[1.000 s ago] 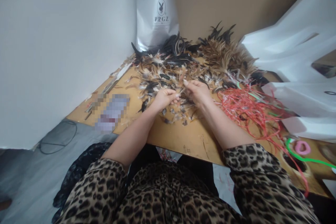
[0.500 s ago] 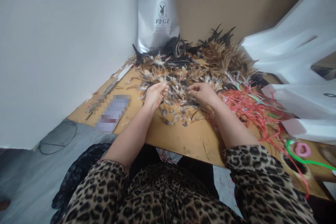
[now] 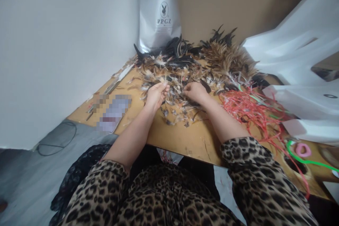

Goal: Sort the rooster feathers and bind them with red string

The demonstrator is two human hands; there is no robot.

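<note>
A heap of brown, tan and black feathers [image 3: 185,65] covers the far part of a wooden table [image 3: 180,137]. My left hand [image 3: 156,94] rests at the near edge of the heap, its fingers curled closed around a small bunch of feathers. My right hand [image 3: 194,91] lies a little to the right, fingers pinched into the loose feathers, with a dark feather sticking out beside it. Small stray feathers [image 3: 174,116] lie on the wood just in front of both hands.
A tangle of red strings [image 3: 249,109] lies right of my right hand. White bags [image 3: 296,60] pile up at the right, a grey PPGZ bag [image 3: 160,10] stands at the back. A green cord and pink ring [image 3: 303,150] sit near the right edge. A white wall is on the left.
My hands were close together, then moved apart. The left hand rose toward the heap's edge; the right hand then shifted left, back toward the feathers.
</note>
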